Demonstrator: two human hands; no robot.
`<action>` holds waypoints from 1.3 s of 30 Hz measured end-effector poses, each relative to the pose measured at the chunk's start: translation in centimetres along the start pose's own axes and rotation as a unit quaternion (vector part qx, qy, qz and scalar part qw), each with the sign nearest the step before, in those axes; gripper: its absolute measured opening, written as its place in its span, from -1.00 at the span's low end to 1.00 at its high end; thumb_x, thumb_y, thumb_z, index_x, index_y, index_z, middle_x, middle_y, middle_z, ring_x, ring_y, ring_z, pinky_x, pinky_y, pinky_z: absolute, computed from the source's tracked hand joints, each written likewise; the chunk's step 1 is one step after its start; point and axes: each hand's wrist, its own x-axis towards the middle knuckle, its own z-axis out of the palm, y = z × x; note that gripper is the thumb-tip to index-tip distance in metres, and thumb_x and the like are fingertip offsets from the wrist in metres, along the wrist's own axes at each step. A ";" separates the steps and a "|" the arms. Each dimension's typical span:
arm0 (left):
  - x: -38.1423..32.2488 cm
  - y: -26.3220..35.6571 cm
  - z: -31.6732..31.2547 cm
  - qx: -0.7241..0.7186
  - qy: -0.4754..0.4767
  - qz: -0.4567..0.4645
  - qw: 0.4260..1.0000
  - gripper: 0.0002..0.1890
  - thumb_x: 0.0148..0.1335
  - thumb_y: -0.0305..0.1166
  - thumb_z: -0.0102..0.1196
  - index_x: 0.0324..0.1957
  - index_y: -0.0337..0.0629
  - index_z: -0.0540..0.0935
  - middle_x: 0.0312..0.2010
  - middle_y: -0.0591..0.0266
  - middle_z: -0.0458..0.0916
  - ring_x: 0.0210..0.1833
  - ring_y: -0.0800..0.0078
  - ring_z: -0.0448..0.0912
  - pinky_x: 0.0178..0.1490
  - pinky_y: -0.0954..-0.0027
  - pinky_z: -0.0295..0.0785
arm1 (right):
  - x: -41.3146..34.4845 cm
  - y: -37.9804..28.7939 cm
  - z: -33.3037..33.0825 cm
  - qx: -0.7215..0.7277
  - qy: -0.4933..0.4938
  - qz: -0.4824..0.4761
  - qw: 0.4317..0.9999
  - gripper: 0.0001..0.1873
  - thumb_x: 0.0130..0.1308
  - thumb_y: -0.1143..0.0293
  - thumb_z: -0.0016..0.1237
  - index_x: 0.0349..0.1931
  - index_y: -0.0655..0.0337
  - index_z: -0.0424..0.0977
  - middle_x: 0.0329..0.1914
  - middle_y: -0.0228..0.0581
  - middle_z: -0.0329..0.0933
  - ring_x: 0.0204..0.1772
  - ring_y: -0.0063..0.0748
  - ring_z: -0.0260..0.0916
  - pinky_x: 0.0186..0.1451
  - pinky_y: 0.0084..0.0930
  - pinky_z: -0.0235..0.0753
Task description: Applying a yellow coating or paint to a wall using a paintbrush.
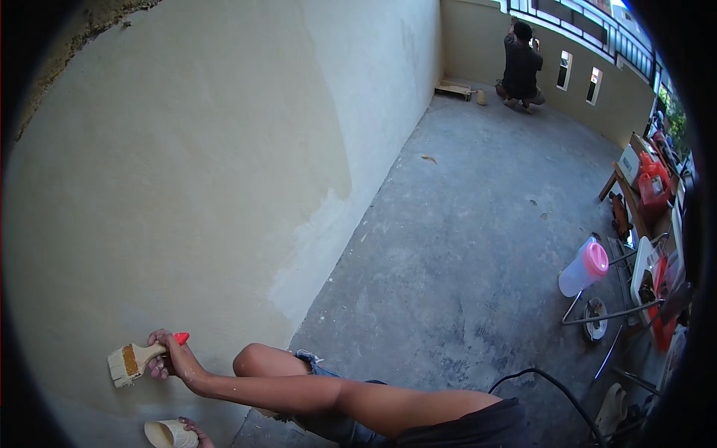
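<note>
My right hand (171,355) grips the handle of a wide flat paintbrush (129,364) with a wooden handle, a red handle tip and cream paint on its bristles. The brush is close to a wall (224,168), which bears beige paint over much of its face and a paler area toward the floor. Below the brush, at the bottom edge, my left hand (196,432) holds a cream-coloured cup-like container (171,434), tilted with its mouth toward the left. Its inside looks cream; how much paint it holds I cannot tell. My bent knee shows beside my right arm.
A person (521,70) squats by the far wall, near a paint tray (455,88) and a small container (482,97). On the right stand a pink-lidded plastic pitcher (582,269), metal-legged furniture, a wooden table with red bags (654,185) and a plate (595,319). A black cable (566,392) curves nearby.
</note>
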 end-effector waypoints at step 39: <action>-6.6 7.9 3.3 -0.622 0.009 -0.282 0.731 -0.31 0.19 -0.04 0.08 0.21 -0.35 0.30 0.05 -0.06 0.38 0.04 0.12 0.45 -0.08 0.26 0.56 | -1.4 2.1 1.3 -0.076 -0.059 0.171 0.981 -0.76 0.42 0.15 -0.13 -0.14 0.11 0.41 -0.42 -0.43 0.45 -0.39 -0.66 0.41 -0.33 -0.68 0.36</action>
